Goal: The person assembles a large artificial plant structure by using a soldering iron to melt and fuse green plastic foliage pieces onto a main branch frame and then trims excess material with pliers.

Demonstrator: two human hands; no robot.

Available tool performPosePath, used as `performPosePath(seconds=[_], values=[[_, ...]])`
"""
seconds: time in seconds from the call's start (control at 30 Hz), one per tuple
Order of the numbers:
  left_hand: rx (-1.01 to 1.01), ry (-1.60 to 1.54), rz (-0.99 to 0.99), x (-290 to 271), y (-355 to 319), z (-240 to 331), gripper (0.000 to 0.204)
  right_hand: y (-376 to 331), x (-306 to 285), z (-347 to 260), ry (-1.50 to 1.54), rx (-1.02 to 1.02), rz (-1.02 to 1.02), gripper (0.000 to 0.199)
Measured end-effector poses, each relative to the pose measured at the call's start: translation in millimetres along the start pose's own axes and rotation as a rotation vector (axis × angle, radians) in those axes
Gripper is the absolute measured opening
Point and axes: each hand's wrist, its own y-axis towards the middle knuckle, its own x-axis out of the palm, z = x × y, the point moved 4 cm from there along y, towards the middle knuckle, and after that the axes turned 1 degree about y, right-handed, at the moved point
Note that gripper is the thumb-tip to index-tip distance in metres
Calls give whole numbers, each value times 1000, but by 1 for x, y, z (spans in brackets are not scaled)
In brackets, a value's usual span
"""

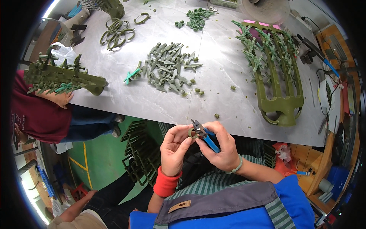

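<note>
My left hand pinches a small olive-green plastic ring between thumb and fingers, just below the table's near edge. My right hand grips blue-handled cutting pliers, whose dark jaws touch the ring. A red cuff sits on my left wrist and a green bead bracelet on my right. On the grey table beyond lies a heap of green pointed plastic parts.
A large olive plastic frame with parts attached lies at the right. Green rings and small pieces lie at the back. At the left, another person's hand holds a second frame. More frames stack under the table.
</note>
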Motion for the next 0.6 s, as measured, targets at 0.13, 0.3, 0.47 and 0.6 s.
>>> performPosePath(seconds=[0.13,0.3,0.47,0.6], values=[[-37,-6,49,-1,0,0,38,0,-1,2,-22,-16,8,45],[57,17,5,3,0,5,36,-9,2,13,69,178,24,40],[56,15,8,2,-1,4,35,-7,2,14,88,147,36,39],[26,-22,14,4,-1,5,33,-6,0,11,79,138,32,39]])
